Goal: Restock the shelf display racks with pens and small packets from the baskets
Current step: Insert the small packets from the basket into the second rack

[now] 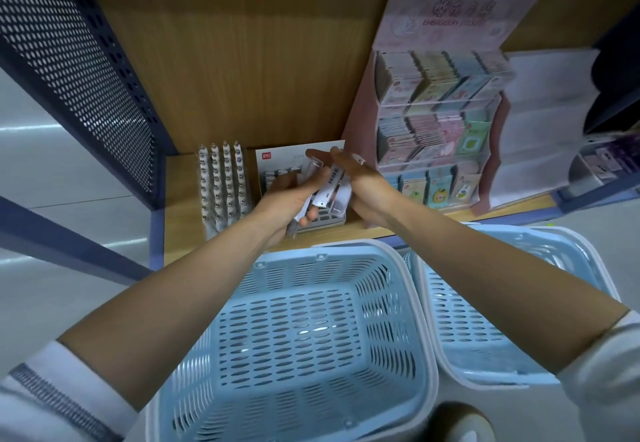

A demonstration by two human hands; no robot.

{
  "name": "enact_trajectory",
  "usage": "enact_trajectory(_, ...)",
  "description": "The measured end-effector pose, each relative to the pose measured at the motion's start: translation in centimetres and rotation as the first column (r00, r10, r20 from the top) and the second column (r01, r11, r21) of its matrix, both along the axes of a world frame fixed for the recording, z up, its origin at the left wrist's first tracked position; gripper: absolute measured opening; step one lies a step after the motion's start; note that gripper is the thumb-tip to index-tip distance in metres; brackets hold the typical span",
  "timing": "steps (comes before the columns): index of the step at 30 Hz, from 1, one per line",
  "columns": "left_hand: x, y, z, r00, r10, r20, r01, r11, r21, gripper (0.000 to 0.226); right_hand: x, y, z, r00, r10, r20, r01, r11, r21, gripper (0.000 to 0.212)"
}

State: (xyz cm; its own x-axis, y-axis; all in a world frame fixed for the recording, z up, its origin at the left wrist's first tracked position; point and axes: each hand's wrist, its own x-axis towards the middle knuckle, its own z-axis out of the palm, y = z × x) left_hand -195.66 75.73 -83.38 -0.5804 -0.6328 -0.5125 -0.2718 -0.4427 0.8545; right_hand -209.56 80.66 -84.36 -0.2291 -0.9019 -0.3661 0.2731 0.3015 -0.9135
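My left hand (289, 204) grips a bundle of white pens (327, 189) over a grey slotted pen rack (320, 218) on the shelf. My right hand (360, 187) reaches in from the right, and its fingers pinch the upper ends of the same pens. A white backing card (287, 159) stands behind the rack. To the left, a second rack (225, 185) is filled with several rows of white pens. Two light blue baskets sit below the shelf: the left basket (301, 334) shows a bare bottom, and my right forearm hides part of the right basket (485, 310).
A pink tiered display (436, 119) full of small packets stands right of the pen rack. White stacked trays (540, 123) sit further right. A perforated blue metal panel (79, 61) forms the shelf's left side, with a wooden back board (242, 61) behind.
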Motion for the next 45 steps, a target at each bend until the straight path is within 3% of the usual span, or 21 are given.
enact_trajectory(3,0.3,0.0,-0.2,1.000,0.001,0.001,-0.001,1.000,0.023,0.035,0.3,-0.3,0.1,0.994,0.084,-0.074,-0.082,0.996,0.024,0.042)
enact_trajectory(6,0.7,0.3,0.0,1.000,-0.009,0.028,0.007,0.997,0.074,0.050,0.7,-0.6,0.2,0.988,0.131,-0.085,-0.130,0.991,0.018,0.039)
enact_trajectory(8,0.9,0.3,0.0,0.998,0.000,0.067,-0.006,0.997,0.083,0.042,1.1,-0.7,0.4,0.983,0.148,-0.105,-0.150,0.989,-0.012,0.038)
enact_trajectory(11,1.1,0.1,0.0,0.990,0.026,0.136,-0.027,1.000,0.009,0.029,1.5,-0.9,0.1,0.988,0.123,-0.097,-0.128,0.991,-0.050,0.035)
enact_trajectory(15,1.9,-0.6,-0.6,0.992,0.087,0.096,-0.077,0.992,-0.104,0.040,1.0,-1.2,-0.6,0.989,0.074,-0.128,-0.079,0.996,-0.041,0.039)
enact_trajectory(19,2.5,-0.9,-0.6,0.990,0.102,0.102,-0.087,0.987,-0.136,0.028,-0.4,-1.3,-0.8,0.964,0.057,-0.261,-0.068,0.997,-0.031,0.020)
enact_trajectory(23,3.0,-1.8,-0.8,0.988,0.106,0.108,-0.093,0.988,-0.124,0.023,-1.4,-2.0,-0.2,0.927,-0.130,-0.351,0.110,0.991,-0.076,0.015)
enact_trajectory(25,3.4,-2.6,-0.8,0.983,0.114,0.142,-0.088,0.980,-0.176,0.022,-2.0,-2.3,0.0,0.889,-0.122,-0.441,0.094,0.992,-0.084,0.014)
enact_trajectory(28,4.1,-3.9,-0.9,0.965,0.099,0.241,-0.032,0.962,-0.270,0.021,-2.5,-2.6,-0.7,0.806,0.036,-0.590,-0.056,0.998,-0.015,0.011)
enact_trajectory(34,4.7,-5.6,-1.7,0.948,0.065,0.310,0.048,0.937,-0.345,0.028,-2.9,-2.1,-2.8,0.396,0.287,-0.872,-0.236,0.950,0.205,0.017)
enact_trajectory(41,3.6,-6.1,-2.8,0.925,-0.040,0.378,0.194,0.905,-0.379,0.034,-3.2,-1.6,-4.8,0.219,0.259,-0.941,-0.183,0.958,0.221,0.011)
enact_trajectory(45,3.6,-6.2,-3.3,0.929,-0.075,0.363,0.225,0.893,-0.390,0.032,-3.3,-1.9,-5.5,0.217,0.290,-0.932,-0.139,0.954,0.265,0.014)
